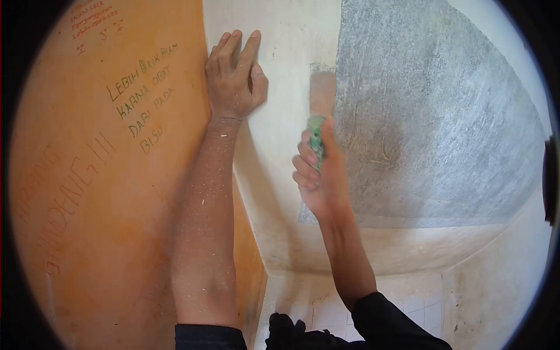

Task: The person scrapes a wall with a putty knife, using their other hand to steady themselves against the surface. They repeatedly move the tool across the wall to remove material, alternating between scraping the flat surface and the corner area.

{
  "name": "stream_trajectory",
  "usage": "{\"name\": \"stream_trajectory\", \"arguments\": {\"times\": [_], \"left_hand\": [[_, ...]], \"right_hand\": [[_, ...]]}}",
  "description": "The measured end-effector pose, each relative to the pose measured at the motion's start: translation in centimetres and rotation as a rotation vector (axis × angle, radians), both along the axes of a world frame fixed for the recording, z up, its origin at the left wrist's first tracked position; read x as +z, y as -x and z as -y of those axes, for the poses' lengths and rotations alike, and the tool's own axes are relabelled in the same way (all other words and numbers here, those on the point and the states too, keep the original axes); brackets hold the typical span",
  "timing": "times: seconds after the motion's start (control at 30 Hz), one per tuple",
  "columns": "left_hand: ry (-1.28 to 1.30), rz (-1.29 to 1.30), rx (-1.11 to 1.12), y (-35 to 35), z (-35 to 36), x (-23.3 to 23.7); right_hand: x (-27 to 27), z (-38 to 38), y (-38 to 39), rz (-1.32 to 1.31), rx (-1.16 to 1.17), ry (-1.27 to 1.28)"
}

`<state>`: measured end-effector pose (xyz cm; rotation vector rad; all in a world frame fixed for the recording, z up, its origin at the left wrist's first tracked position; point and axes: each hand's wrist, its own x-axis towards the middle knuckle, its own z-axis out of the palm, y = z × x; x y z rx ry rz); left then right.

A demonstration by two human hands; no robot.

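My right hand (321,166) is wrapped round the green handle of a scraper (322,93), whose flat blade points up and lies against the wall at the left edge of a rough grey patch (431,116). Some motion blur softens the blade and hand. Up and to the left, my left hand (236,79) rests on the cream wall strip (274,26) with its fingers spread, holding nothing. Small pale flakes dot the left forearm.
An orange wall (116,192) with handwritten green and red words fills the left side. Pale floor tiles (408,303) show at the bottom. A dark object (549,181) stands at the far right edge.
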<state>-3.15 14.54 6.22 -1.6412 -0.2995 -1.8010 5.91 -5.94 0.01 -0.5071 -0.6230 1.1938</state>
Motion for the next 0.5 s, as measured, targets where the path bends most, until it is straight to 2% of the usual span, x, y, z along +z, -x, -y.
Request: {"name": "stream_trajectory", "arguments": {"times": [0.1, 0.2, 0.37, 0.5], "left_hand": [[0.003, 0.001, -0.024, -0.4, 0.2, -0.1], [0.016, -0.025, -0.037, -0.1, 0.5, -0.1], [0.008, -0.022, -0.023, -0.1, 0.6, 0.1], [0.022, -0.028, -0.015, -0.3, 0.6, 0.0]], "right_hand": [[0.6, -0.7, -1.4, 0.044, 0.035, -0.067], [4.3, -1.2, -1.1, 0.065, -0.012, -0.117], [0.3, -0.8, -0.8, -0.024, 0.031, -0.075], [1.3, -0.5, 0.4, -0.034, 0.028, -0.09]]}}
